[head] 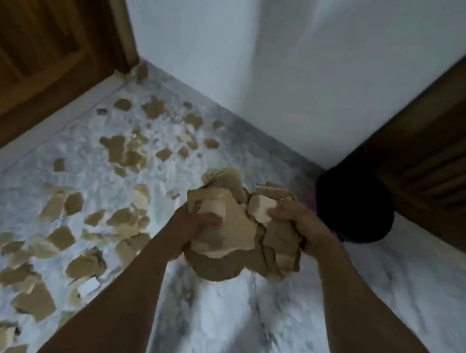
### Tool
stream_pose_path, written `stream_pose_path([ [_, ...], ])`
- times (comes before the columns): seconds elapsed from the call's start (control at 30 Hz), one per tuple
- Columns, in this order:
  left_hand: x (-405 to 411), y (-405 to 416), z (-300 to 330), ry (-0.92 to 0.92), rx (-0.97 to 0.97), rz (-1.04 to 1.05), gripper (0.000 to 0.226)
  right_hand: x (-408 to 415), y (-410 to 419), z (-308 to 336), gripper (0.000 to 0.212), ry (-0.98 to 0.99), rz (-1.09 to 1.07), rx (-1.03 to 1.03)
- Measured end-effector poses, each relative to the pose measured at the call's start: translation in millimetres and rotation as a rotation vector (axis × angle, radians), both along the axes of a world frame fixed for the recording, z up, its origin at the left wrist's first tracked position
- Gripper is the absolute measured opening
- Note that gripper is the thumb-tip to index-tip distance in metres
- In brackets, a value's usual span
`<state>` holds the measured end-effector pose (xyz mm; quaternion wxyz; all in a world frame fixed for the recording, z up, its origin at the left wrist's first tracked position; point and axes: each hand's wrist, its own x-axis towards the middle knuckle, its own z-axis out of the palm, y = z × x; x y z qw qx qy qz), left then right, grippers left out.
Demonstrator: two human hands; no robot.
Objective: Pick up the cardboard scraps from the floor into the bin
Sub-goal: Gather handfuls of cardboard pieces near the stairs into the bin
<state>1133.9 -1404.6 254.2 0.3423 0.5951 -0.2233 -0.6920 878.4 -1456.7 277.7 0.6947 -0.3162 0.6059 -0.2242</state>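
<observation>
Held scraps: a thick bundle of cardboard scraps [243, 228], tan and torn with ragged edges, carried above the floor [307, 329].
Left hand [191, 228]: fingers curled round the bundle's left side.
Right hand [297, 228]: grips the right side, thumb on top.
Loose scraps [59, 236]: many pieces scattered across the left of the pale marbled floor.
Bin [354, 207]: dark and round, in the corner just beyond the bundle; contents cannot be made out.
</observation>
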Motion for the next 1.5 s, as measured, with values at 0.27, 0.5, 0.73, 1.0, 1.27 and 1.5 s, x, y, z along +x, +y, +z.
stream_pose_path([
  [0.27,-180,-181,10,0.101,0.025,-0.248,0.075,-187,-111,11,0.046,0.060,-0.367,0.006],
  [0.5,-308,-304,-44,0.096,0.091,-0.432,0.054,-299,-183,-40,0.050,0.083,-0.578,0.008],
  [0.73,-419,-362,-142,0.044,0.139,-0.492,0.063,-399,-226,-141,0.046,0.110,-0.701,0.038],
  [1.0,-501,-376,-275,-0.091,0.174,-0.599,0.032,-479,-225,-296,0.043,-0.004,-0.701,0.131],
  [1.27,-519,-369,-303,-0.205,0.205,-0.536,0.038,-495,-227,-334,0.048,0.018,-0.635,0.237],
  [1.5,-523,-369,-318,-0.334,0.224,-0.629,0.107,-498,-240,-321,0.090,0.035,-0.379,0.281],
])
